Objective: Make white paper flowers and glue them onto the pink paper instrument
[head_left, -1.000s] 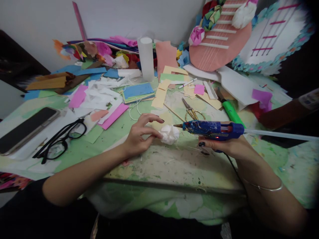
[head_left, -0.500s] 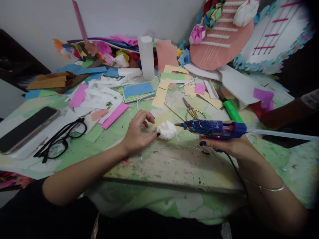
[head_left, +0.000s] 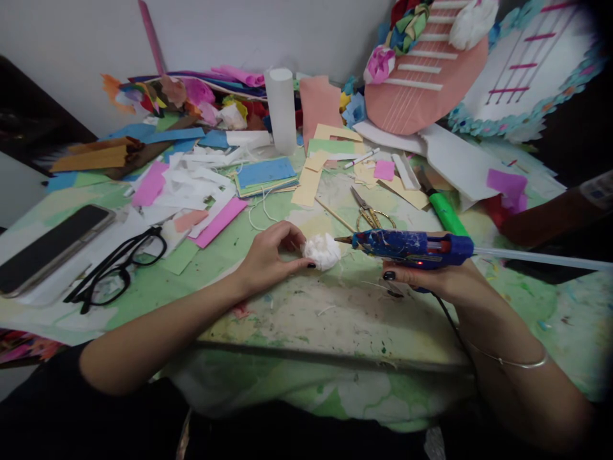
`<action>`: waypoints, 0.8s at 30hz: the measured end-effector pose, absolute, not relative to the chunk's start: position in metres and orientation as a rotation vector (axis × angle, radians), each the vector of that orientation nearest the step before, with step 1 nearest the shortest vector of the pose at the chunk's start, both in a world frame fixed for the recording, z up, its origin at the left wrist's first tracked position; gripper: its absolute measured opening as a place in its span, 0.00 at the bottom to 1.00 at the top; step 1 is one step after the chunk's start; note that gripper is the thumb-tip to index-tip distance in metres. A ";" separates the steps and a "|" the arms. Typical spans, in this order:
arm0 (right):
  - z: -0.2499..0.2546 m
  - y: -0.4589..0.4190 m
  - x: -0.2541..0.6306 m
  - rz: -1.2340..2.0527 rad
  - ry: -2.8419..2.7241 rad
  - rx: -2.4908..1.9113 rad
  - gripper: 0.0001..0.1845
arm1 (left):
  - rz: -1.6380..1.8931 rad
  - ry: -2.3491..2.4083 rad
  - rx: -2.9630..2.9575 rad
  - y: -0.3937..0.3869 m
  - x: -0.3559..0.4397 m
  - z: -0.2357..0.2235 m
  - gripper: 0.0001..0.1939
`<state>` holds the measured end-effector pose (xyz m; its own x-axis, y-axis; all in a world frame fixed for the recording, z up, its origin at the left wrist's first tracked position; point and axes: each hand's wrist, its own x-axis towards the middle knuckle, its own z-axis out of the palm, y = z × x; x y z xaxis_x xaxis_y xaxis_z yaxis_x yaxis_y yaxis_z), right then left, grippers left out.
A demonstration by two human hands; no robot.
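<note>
In the middle of the table lies a white paper flower [head_left: 324,251], crumpled and round. My left hand [head_left: 278,255] grips its left side, with the thumb at the lower edge and the fingers at the upper left. A blue hot glue gun [head_left: 407,248] is held in my right hand [head_left: 440,280], fingers wrapped round its mostly hidden handle. Its tip points left and is close to the flower's right side; whether they touch I cannot tell. A small red light glows on the gun, and a clear glue stick [head_left: 531,257] sticks out of its back.
Gold-handled scissors [head_left: 370,207] and a green-handled tool [head_left: 447,214] lie behind the glue gun. Eyeglasses [head_left: 117,271] and a phone [head_left: 55,246] are on the left. Paper scraps [head_left: 191,185] and a white tube [head_left: 282,112] stand farther back, with a pink paper guitar shape [head_left: 421,83].
My left fingers have closed in on the white paper flower, which has shifted slightly to the right. My right hand and the glue gun have stayed in place.
</note>
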<state>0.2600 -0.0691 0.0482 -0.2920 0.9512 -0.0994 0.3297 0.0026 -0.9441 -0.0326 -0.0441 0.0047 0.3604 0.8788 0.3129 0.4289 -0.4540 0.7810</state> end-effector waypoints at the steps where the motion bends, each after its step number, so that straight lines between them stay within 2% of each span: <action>1: 0.048 -0.069 0.260 1.303 -1.668 -1.326 0.12 | 0.999 1.103 2.032 -0.044 -0.032 0.004 0.16; 10: 0.052 -0.069 0.251 1.304 -1.622 -1.314 0.17 | 1.149 0.852 2.307 -0.045 -0.032 0.008 0.10; 13: 0.056 -0.071 0.244 1.266 -1.616 -1.319 0.19 | 1.185 0.779 2.335 -0.047 -0.030 0.009 0.11; 18: 0.055 -0.071 0.242 1.258 -1.743 -1.260 0.15 | 1.168 0.723 2.414 -0.050 -0.027 0.010 0.13; 24: 0.051 -0.070 0.247 1.107 -1.550 -1.398 0.18 | 1.175 0.843 2.331 -0.046 -0.026 0.006 0.15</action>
<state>0.2467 -0.0695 0.0506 -0.1122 0.9936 -0.0137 0.3352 0.0249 -0.9418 -0.0257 -0.0456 0.0065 0.4662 0.6678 0.5803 0.3355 -0.7403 0.5825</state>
